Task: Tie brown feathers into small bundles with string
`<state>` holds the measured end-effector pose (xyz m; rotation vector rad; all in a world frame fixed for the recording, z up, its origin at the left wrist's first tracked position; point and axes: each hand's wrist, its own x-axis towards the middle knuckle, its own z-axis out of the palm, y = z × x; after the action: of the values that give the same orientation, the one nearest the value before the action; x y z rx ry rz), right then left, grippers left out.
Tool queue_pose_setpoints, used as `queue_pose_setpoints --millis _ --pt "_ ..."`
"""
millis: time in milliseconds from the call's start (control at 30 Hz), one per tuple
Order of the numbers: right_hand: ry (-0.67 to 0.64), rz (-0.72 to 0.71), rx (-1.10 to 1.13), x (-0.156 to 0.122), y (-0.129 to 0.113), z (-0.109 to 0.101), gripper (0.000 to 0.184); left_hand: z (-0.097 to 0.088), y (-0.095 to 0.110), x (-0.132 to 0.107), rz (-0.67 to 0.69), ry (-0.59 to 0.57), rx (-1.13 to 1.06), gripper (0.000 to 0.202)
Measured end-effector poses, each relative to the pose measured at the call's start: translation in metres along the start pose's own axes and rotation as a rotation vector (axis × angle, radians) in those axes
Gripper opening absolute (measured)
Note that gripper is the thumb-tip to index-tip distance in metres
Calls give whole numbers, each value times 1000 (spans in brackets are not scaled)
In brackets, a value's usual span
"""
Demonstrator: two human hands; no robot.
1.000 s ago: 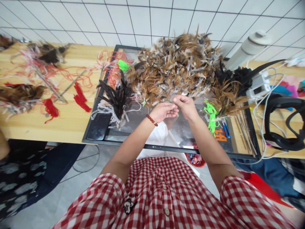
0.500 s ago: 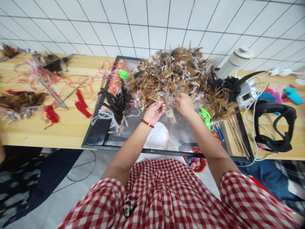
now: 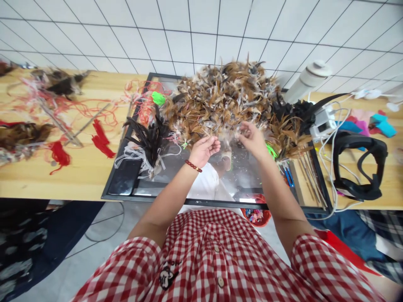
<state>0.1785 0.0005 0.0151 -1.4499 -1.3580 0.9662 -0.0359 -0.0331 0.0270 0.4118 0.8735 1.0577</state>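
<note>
A large heap of brown and grey feathers (image 3: 220, 96) covers the back of the glass-topped, black-framed tray (image 3: 185, 200). At its front edge, my left hand (image 3: 204, 152) has its fingers curled and pressed together; what they hold, if anything, is too small to make out. To the right, my right hand (image 3: 253, 140) pinches thumb and fingers together over the heap's edge, its contents unclear. Pale wispy fluff (image 3: 226, 140) lies between the two hands. A bundle of black feathers with white ties (image 3: 151, 140) rests left of my hands, and brown feathers (image 3: 288, 134) lie to the right.
Bright green string (image 3: 158, 98) lies at the back left, and blue-handled tweezers or snips (image 3: 289, 176) at the right. Beyond the frame are a black headset-like ring (image 3: 360, 165), white cables and a white charger (image 3: 323, 121). Red threads (image 3: 102, 138) lie leftward; a red basket (image 3: 258, 216) stands below.
My right hand has moved a little right, away from my left hand, and its fingers have lifted slightly. The whole view has shifted slightly. Fluff now shows between the hands.
</note>
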Motion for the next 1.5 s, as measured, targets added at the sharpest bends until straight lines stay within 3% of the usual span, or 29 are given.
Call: queue_pose_setpoints --millis 67,167,267,400,500,600,700,933,1133,1267,1367,1433,1500 --pt "54 -80 -115 1 -4 -2 38 0 0 0 7 11 -5 7" --pt "-60 -168 -304 -4 -15 0 18 -1 0 1 13 39 -23 6" --pt "-70 -199 -549 -10 -25 7 15 -2 1 1 7 47 -37 7" --pt "-102 -101 -726 -9 -25 14 16 -1 1 0 7 34 -30 7" --pt "-145 -130 -488 -5 -23 13 20 0 1 -1 0 37 -15 8" --pt "-91 -144 -53 -7 -27 16 38 1 -1 -2 -23 20 21 8" --pt "-96 -113 168 -12 -35 26 53 2 -1 -4 -46 4 58 6" --pt "-76 -122 180 -16 -39 49 60 4 -1 -5 -87 16 110 13" --pt "-93 -109 129 -20 -33 60 52 4 -6 -4 -74 -5 167 15" --pt "-29 -199 24 -12 -29 46 37 5 -6 -5 -56 -33 215 15" --pt "121 -327 -282 -4 -22 15 19 7 -5 -5 -30 -3 140 14" --pt "13 -376 -531 -3 -18 -3 15 7 -4 -5 -22 32 86 13" --pt "-189 -405 -739 -6 -15 -12 22 6 -4 -3 -24 47 63 13"
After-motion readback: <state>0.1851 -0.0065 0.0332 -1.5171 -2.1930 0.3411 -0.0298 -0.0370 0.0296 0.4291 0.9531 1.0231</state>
